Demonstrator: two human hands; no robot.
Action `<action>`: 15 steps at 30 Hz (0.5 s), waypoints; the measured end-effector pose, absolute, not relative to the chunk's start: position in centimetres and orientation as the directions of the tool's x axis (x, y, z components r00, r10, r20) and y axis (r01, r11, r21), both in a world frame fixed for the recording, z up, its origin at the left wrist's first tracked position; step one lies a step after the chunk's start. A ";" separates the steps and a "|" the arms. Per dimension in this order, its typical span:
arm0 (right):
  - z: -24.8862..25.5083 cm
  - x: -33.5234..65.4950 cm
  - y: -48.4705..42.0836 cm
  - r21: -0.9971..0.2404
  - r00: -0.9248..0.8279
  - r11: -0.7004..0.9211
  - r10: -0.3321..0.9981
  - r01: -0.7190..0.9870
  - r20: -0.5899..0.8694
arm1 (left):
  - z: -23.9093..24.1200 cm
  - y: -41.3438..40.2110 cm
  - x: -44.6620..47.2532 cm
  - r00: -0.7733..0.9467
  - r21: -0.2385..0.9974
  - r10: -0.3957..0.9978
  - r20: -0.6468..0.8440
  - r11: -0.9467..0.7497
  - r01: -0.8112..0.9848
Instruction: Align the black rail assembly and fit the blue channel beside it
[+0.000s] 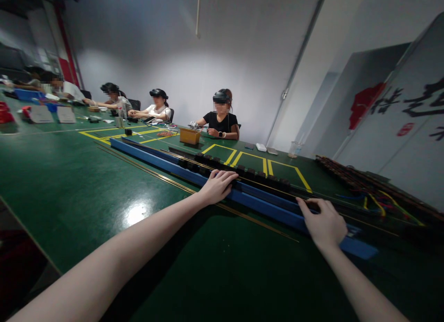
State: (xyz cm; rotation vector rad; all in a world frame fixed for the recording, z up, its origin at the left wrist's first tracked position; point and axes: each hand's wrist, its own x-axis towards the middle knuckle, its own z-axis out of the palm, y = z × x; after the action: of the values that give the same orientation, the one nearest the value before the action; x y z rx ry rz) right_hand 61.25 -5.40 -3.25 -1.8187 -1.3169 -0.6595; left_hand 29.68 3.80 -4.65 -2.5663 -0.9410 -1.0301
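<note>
A long blue rail (270, 210) lies slantwise across the green table, with a dark strip and a row of black blocks (258, 175) along its far side. Thin brass-coloured rods run lengthwise over it. My left hand (217, 188) reaches over the middle of the rail, its fingers curled down and together on a thin brass rod (265, 187); the fingertips are partly hidden. Farther right, my right hand (324, 220) is bent in a pinch at the same rod, its thumb against it. More brass rods (166, 177) lie on the table along the rail's near side.
Beyond the rail are yellow tape outlines (268, 167) and a yellow-brown box (189, 136). A bundle of brown strips (350, 176) and coloured cables (378, 204) lies at the right. Across the table a co-worker (222, 120) sits, with other people farther left. A clear cup (294, 149) stands near the wall.
</note>
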 end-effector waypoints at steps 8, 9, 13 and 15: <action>-3.2 61.1 -5.5 -0.276 0.319 -0.162 0.560 0.947 0.765 | -4.5 3.8 29.7 0.556 0.026 0.484 0.676 -0.769 0.639; -3.2 61.1 -5.5 -0.283 0.326 -0.165 0.566 0.945 0.757 | -4.5 3.8 29.7 0.556 0.025 0.483 0.676 -0.769 0.638; -3.0 61.1 -5.6 -0.289 0.335 -0.175 0.594 0.941 0.731 | -4.4 3.6 29.6 0.558 0.012 0.466 0.687 -0.775 0.632; -2.9 61.0 -5.7 -0.284 0.331 -0.177 0.608 0.942 0.721 | -4.3 3.5 29.5 0.559 0.007 0.459 0.690 -0.777 0.629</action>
State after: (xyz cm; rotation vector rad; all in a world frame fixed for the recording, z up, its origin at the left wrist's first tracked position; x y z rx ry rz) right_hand 61.04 -5.73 -2.90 -1.8847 -1.3653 -0.5953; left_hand 29.52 3.47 -4.30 -2.5542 -0.9085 -1.0269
